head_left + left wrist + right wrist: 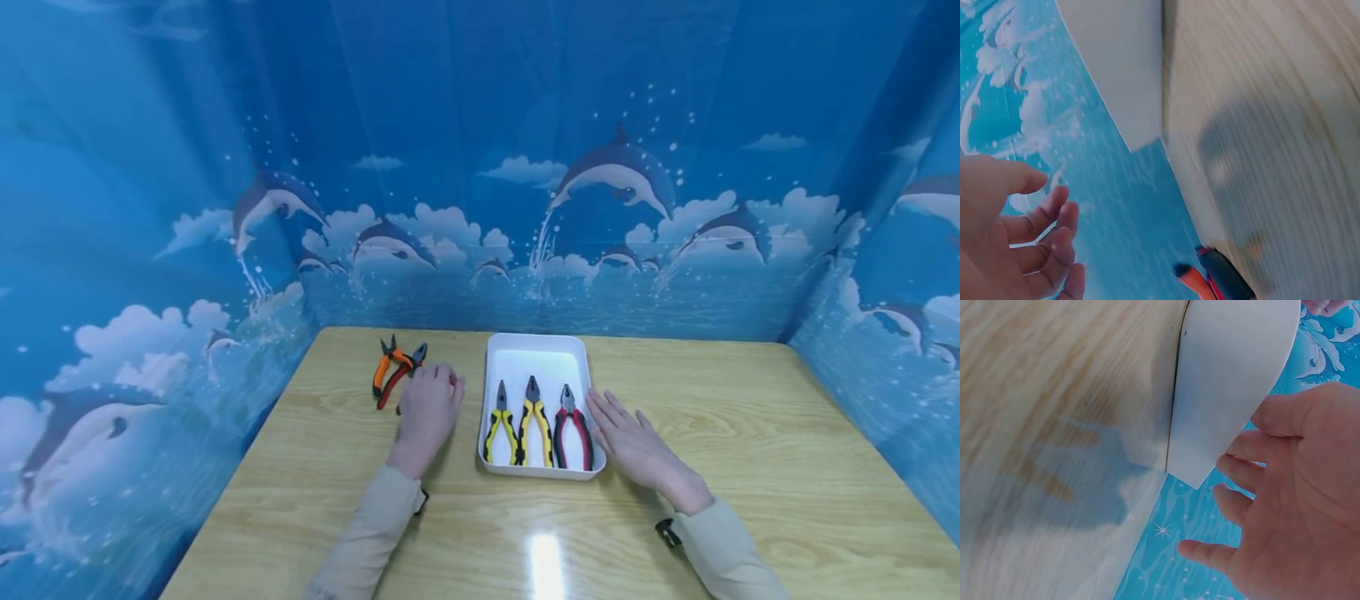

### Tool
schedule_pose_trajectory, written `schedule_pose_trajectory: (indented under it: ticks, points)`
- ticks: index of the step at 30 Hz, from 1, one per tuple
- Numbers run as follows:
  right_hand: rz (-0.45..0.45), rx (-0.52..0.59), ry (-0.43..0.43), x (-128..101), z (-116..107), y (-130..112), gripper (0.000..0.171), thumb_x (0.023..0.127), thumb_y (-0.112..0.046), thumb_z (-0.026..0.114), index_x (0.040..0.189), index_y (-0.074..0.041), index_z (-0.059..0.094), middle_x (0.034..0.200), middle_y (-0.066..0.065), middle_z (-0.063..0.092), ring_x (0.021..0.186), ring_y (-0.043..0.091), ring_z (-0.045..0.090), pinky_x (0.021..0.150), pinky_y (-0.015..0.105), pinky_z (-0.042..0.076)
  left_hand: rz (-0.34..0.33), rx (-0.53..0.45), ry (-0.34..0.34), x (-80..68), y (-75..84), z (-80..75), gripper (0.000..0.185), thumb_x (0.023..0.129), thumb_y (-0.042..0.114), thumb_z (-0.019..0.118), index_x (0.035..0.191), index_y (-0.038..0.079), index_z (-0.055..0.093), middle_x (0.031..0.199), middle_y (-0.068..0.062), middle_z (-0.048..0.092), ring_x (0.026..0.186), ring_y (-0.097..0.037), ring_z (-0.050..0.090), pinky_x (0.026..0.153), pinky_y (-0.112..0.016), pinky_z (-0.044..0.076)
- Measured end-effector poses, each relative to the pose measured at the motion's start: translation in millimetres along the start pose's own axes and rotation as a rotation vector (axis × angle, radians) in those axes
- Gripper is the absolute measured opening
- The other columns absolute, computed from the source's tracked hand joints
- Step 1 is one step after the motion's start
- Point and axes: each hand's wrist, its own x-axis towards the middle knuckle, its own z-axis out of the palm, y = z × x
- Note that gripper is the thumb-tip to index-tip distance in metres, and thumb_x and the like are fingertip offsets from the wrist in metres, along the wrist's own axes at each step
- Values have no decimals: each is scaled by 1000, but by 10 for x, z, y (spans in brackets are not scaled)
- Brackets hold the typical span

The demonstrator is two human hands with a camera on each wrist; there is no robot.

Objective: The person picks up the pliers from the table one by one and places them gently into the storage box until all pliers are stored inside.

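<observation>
Steadying the tray point(536, 354), perhaps, the right hand point(637, 442) rests spread fingers at its side; the left hand's point(431, 408) empty fingers curl loosely near red pliers point(391, 387) outside it.

The desk point(720, 417) had a pale wood-grain top, with a bright patch of glare point(547, 567) towards its near side. A white tray point(536, 357) lay close to the far edge, about midway between the far corners. Near the far left corner lay orange pliers point(383, 370), tips pointing to the far edge. Just beside them, farther from the left edge, red pliers point(393, 386) lay slanted, partly hidden.
</observation>
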Motion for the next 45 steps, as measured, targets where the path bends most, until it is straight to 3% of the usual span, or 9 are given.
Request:
schedule_pose_trajectory:
  ticks: [7, 12, 18, 24, 27, 33, 39, 45]
  points:
    - [3, 2, -12, 9, 14, 5, 56, 110, -25, 40, 158, -1, 26, 165, 18, 22, 152, 42, 18, 115, 71, 18, -26, 19, 5, -23, -297, -45, 17, 97, 24, 70, 92, 8, 67, 85, -10, 66, 76, -29, 63, 67, -43, 51]
    - [1, 0, -5, -7, -7, -2, 55, 110, -24, 41, 158, -1, 26, 165, 18, 23, 152, 42, 19, 114, 71, 18, -65, 20, -24, -17, -449, -64, 18, 96, 23, 71, 95, 5, 68, 90, -16, 68, 79, -33, 65, 65, -45, 51]
    - [1, 3, -6, -8, -11, -3, 56, 110, -25, 40, 158, -1, 26, 165, 18, 23, 152, 42, 18, 115, 71, 18, -86, 88, -8, -2, -580, -68, 30, 89, 22, 80, 98, -5, 70, 92, -24, 70, 81, -40, 65, 64, -50, 53]
    - [7, 7, -6, 3, -9, -3, 56, 110, -25, 40, 158, -2, 25, 166, 18, 22, 152, 41, 18, 115, 70, 18, -137, 122, -178, 16, -632, -100, 48, 91, 26, 77, 117, -13, 65, 109, -32, 66, 100, -46, 63, 78, -56, 54]
    - [11, 12, -9, 9, -4, 3, 56, 110, -25, 40, 159, -2, 25, 166, 17, 21, 152, 42, 18, 115, 70, 17, -153, 146, -245, 28, -660, -92, 51, 92, 28, 76, 118, -14, 63, 110, -33, 65, 102, -47, 62, 82, -57, 53]
    - [20, 14, -16, 15, -4, 8, 56, 110, -26, 39, 159, -2, 24, 166, 17, 20, 152, 42, 17, 116, 70, 16, -177, 157, -312, 58, -715, -53, 50, 91, 32, 77, 107, -14, 66, 98, -29, 66, 90, -42, 62, 75, -53, 51]
    - [2, 12, -4, 3, -21, -10, 56, 110, -24, 40, 158, -1, 26, 165, 18, 22, 152, 42, 18, 115, 70, 18, -195, 162, -384, 69, -776, -25, 54, 91, 36, 77, 105, -15, 66, 99, -30, 64, 92, -42, 59, 79, -54, 49]
    - [-12, 3, 8, -11, -21, -12, 55, 110, -22, 41, 157, 0, 28, 165, 19, 24, 151, 42, 20, 114, 71, 20, -159, 171, -387, 60, -831, 14, 47, 90, 34, 78, 96, -11, 69, 95, -28, 64, 90, -41, 59, 77, -52, 49]
